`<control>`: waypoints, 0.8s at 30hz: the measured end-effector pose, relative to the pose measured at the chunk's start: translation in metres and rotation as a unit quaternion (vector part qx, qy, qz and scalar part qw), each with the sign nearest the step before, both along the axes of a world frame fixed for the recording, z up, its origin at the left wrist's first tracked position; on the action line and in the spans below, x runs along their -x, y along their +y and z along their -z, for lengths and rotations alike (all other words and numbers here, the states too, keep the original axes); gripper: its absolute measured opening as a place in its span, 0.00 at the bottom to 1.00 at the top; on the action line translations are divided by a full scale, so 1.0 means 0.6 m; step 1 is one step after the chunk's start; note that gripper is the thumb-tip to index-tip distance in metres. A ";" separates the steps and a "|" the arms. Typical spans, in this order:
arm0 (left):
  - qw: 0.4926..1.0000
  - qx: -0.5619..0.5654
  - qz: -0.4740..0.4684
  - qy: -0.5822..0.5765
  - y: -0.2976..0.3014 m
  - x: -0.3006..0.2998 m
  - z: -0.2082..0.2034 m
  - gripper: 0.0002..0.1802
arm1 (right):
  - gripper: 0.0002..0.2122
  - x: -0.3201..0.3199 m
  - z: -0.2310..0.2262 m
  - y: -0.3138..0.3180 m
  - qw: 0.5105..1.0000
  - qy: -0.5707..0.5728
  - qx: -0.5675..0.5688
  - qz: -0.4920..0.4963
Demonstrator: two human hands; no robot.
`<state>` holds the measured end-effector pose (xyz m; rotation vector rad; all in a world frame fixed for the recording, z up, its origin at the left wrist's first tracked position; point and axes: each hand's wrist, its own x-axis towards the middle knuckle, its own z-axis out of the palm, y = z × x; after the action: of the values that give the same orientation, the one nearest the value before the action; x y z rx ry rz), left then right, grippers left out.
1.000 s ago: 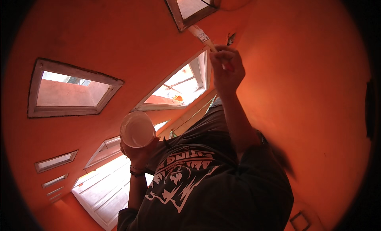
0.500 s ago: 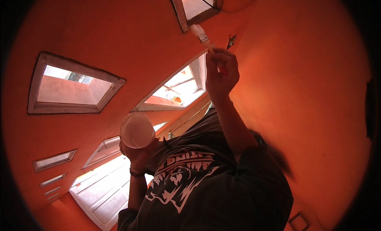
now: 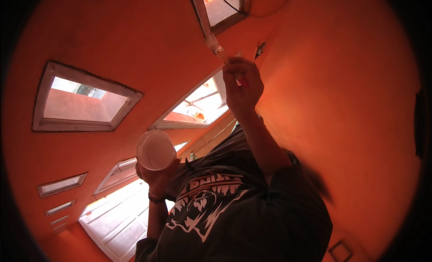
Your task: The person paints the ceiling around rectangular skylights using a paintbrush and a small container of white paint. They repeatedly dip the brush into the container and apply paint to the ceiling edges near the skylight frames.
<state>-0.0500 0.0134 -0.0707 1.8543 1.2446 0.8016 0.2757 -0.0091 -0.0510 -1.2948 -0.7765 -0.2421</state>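
Over the last second the right hand (image 3: 243, 84) has shifted slightly along the orange wall (image 3: 148, 41), its fingers closed around a paintbrush (image 3: 216, 48) whose tip meets the window frame (image 3: 202, 19). The left hand (image 3: 157, 174) grips a white cup (image 3: 155, 149) at chest level.

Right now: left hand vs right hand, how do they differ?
The left hand sits low near the chest with a white cup in its grip; the right hand is raised overhead, pinching a paintbrush against the white window frame. Both are bare and closed around something.
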 end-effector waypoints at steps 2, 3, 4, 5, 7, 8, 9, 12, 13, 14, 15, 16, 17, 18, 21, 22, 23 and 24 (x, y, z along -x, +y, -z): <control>0.998 0.046 -0.028 -0.044 -0.003 -0.005 0.003 0.52 | 0.06 -0.008 -0.005 -0.003 0.998 0.051 -0.042 -0.006; 0.998 0.045 -0.030 -0.044 -0.003 -0.005 0.003 0.52 | 0.06 -0.009 -0.011 -0.003 0.995 0.077 -0.063 -0.009; 0.998 0.044 -0.033 -0.044 -0.003 -0.005 0.004 0.52 | 0.06 -0.007 -0.022 -0.005 0.989 0.130 -0.062 -0.027; 0.999 0.019 -0.022 -0.022 -0.001 -0.004 0.004 0.51 | 0.07 -0.009 -0.020 -0.002 0.994 0.093 -0.051 -0.027; 1.000 0.003 -0.009 -0.004 0.001 -0.004 0.006 0.49 | 0.07 -0.016 -0.014 0.003 0.999 0.017 -0.026 -0.024; 1.000 0.010 -0.007 -0.004 0.005 -0.004 0.006 0.49 | 0.08 -0.014 -0.017 0.000 1.000 -0.005 -0.012 -0.021; 1.000 0.019 -0.011 -0.012 0.007 -0.004 0.004 0.48 | 0.07 -0.018 -0.019 0.000 0.999 0.016 -0.030 -0.022; 0.998 0.035 -0.024 -0.041 0.008 -0.010 -0.001 0.46 | 0.06 -0.038 -0.036 -0.009 0.993 0.098 -0.057 -0.023; 0.998 0.028 -0.026 -0.047 0.010 -0.009 -0.001 0.46 | 0.06 -0.047 -0.056 -0.015 0.988 0.141 -0.053 -0.025; 0.999 0.005 -0.021 -0.048 0.011 -0.008 0.006 0.46 | 0.05 -0.053 -0.071 -0.021 0.982 0.182 -0.047 -0.028; 0.998 -0.004 -0.020 -0.052 0.012 -0.006 0.010 0.46 | 0.06 -0.061 -0.077 -0.019 0.987 0.159 -0.010 -0.021; 0.998 -0.013 -0.019 -0.057 0.014 -0.006 0.013 0.46 | 0.06 -0.074 -0.081 -0.013 0.990 0.137 0.027 -0.013; 0.998 -0.009 -0.027 -0.064 0.009 -0.009 0.007 0.47 | 0.06 -0.082 -0.088 -0.007 0.991 0.116 0.065 -0.011; 0.998 -0.011 -0.027 -0.058 0.006 -0.010 0.004 0.47 | 0.07 -0.083 -0.102 0.000 0.987 0.138 0.062 -0.049; 0.999 -0.021 0.019 -0.021 0.015 -0.021 0.004 0.50 | 0.07 -0.109 -0.132 0.005 0.984 0.148 0.082 -0.059; 0.999 -0.023 0.037 -0.031 0.015 -0.023 0.002 0.45 | 0.06 -0.112 -0.153 -0.005 0.983 0.152 0.090 -0.047; 0.997 -0.025 0.056 -0.040 0.014 -0.025 -0.002 0.41 | 0.06 -0.120 -0.155 -0.010 0.984 0.147 0.091 -0.039; 0.996 -0.029 0.073 -0.050 0.013 -0.026 -0.005 0.38 | 0.06 -0.130 -0.156 -0.014 0.985 0.141 0.092 -0.032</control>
<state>-0.0344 0.0213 -0.0677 1.9020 1.0222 0.8464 0.3534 -0.0177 0.0425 -1.4376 -0.6067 0.0656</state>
